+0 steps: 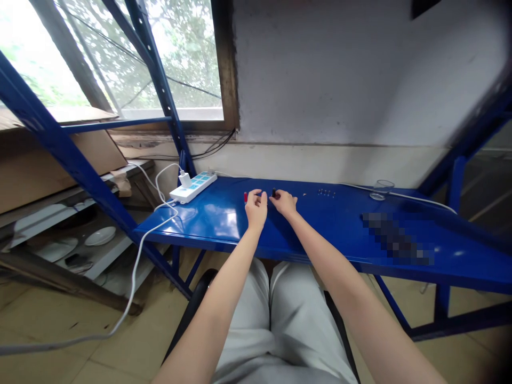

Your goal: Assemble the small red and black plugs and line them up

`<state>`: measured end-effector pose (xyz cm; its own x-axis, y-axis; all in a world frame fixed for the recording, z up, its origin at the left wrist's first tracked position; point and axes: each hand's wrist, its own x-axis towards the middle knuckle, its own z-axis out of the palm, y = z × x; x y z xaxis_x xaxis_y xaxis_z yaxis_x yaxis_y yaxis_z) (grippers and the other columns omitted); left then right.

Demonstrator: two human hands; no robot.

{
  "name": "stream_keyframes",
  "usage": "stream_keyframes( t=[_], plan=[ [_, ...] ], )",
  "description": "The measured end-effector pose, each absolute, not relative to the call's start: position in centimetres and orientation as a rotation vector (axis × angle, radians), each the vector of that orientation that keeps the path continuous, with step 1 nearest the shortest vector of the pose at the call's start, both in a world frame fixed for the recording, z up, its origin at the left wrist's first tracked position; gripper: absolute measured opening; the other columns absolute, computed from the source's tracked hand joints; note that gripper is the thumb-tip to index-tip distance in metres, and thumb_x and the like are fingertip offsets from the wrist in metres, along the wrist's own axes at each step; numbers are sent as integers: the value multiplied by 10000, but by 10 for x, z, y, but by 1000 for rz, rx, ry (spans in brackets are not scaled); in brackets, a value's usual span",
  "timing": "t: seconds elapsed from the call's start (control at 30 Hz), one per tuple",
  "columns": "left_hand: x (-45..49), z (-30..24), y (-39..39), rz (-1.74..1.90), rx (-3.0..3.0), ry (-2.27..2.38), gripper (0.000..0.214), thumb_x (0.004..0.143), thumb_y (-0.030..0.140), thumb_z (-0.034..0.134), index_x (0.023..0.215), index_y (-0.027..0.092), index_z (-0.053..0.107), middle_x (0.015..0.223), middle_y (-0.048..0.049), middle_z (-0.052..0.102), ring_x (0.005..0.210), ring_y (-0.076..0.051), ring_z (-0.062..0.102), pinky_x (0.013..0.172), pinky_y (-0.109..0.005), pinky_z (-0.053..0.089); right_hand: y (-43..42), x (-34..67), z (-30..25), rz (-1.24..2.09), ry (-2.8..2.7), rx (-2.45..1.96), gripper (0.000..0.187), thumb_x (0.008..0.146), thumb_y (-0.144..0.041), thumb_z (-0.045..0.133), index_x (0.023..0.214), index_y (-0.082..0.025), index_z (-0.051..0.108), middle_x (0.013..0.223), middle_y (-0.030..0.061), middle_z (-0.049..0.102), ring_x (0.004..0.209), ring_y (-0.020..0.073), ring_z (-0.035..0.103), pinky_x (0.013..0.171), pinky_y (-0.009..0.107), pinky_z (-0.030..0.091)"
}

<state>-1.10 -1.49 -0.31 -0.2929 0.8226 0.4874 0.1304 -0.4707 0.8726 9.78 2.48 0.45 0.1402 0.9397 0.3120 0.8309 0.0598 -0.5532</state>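
My left hand (256, 208) is over the blue table, its fingers curled. A small red object (245, 197) shows at its outer edge and appears to be held in it; the hand hides the rest. Close by on the right, my right hand (285, 202) pinches a small dark cylinder (274, 192) that stands upright between thumb and fingers. A narrow gap separates the two hands. To the right of my right hand lie a tiny light-coloured piece (304, 194) and several small metal pieces (326, 193) in short rows.
A white power strip (194, 186) with a plug and cable stands at the table's left end. A clear glass (381, 190) is at the back right, near a white cable (420, 199). A pixelated dark object (396, 238) lies in front of it. Blue posts frame the table (208, 213).
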Motion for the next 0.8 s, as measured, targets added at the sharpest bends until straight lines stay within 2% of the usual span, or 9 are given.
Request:
stream_keyframes(
  t=[0.1, 0.2, 0.4, 0.57, 0.67, 0.8],
  plan=[
    [-7, -4, -19, 1803, 1657, 1191, 449, 801, 374, 556, 1206, 200, 471, 683, 36, 551, 471, -33, 428, 523, -162, 384, 9, 110, 10, 123, -1793, -1663, 190, 821, -337, 498, 878, -209, 627, 846, 47, 676, 838, 205, 586, 742, 323, 304],
    [-6, -6, -19, 1717, 1796, 1195, 515, 803, 361, 557, 1285, 225, 436, 735, 30, 579, 453, -24, 402, 524, -161, 385, -7, 123, 8, -67, -1917, -1556, 197, 848, -270, 461, 926, -206, 630, 881, 62, 674, 836, 193, 582, 727, 309, 271],
    [-8, -10, -16, 1452, 2000, 1142, 288, 807, 356, 547, 1029, 210, 658, 914, -31, 663, 516, -54, 494, 559, -197, 438, -26, 135, -5, -318, -1908, -1511, 222, 862, -223, 441, 946, -195, 644, 880, 71, 665, 849, 183, 574, 745, 319, 238],
    [-8, -12, -15, 1404, 1927, 1121, 302, 801, 323, 555, 1078, 223, 624, 904, -27, 659, 485, -61, 520, 526, -203, 448, -28, 136, -7, -360, -1861, -1470, 222, 845, -195, 451, 935, -203, 654, 857, 60, 662, 822, 172, 570, 749, 322, 238],
    [-7, -14, -13, 1380, 1873, 1091, 253, 803, 303, 546, 1024, 208, 625, 919, -29, 649, 454, -50, 527, 494, -193, 443, -27, 137, -7, -330, -1812, -1429, 230, 832, -189, 442, 934, -195, 649, 862, 62, 662, 803, 171, 570, 755, 319, 255],
    [-6, -14, -11, 1388, 1768, 1031, 224, 800, 282, 539, 994, 189, 601, 930, -38, 642, 427, -46, 537, 453, -189, 441, -26, 138, -7, -223, -1648, -1372, 267, 837, -220, 407, 1019, -162, 594, 887, 75, 657, 679, 147, 561, 748, 309, 309]
  ],
)
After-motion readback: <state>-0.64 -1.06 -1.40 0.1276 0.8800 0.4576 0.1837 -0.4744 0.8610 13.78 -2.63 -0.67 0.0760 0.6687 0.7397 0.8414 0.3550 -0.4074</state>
